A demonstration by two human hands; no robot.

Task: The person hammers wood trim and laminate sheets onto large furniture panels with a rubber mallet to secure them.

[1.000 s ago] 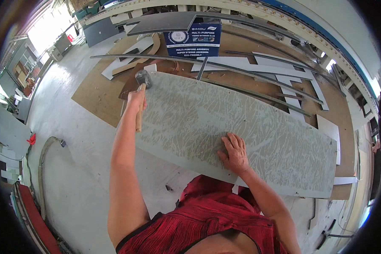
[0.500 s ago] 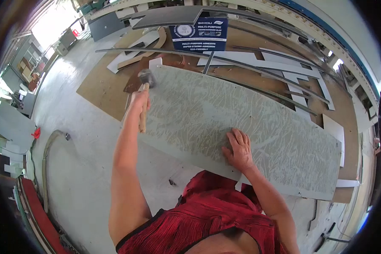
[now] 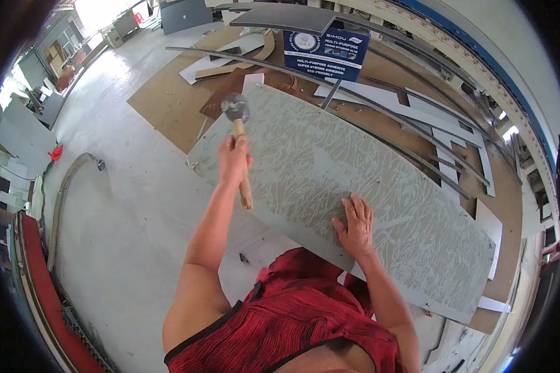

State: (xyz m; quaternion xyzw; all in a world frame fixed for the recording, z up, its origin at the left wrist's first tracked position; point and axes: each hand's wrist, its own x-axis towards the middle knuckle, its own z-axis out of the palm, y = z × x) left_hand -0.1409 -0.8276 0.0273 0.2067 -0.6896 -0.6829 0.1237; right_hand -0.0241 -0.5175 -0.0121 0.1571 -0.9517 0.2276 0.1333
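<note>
A long grey-green board [image 3: 379,199] streaked with pale glue lines lies flat on the floor in front of me. My left hand [image 3: 233,158] grips the wooden handle of a rubber mallet [image 3: 236,109], whose dark head is raised over the board's far left end. My right hand [image 3: 354,225] rests flat, fingers spread, on the board's near edge. My red shirt fills the bottom of the view.
A blue adhesive box [image 3: 325,53] stands beyond the board. Thin dark metal strips [image 3: 410,121] and white offcuts [image 3: 442,118] lie on brown sheets behind it. A hose [image 3: 59,199] curves over the concrete floor at the left, with grey panels stacked at the far left.
My left hand has swung the mallet from the board's left edge inward and up over its far left end. The view has shifted; my right hand stays pressed on the board.
</note>
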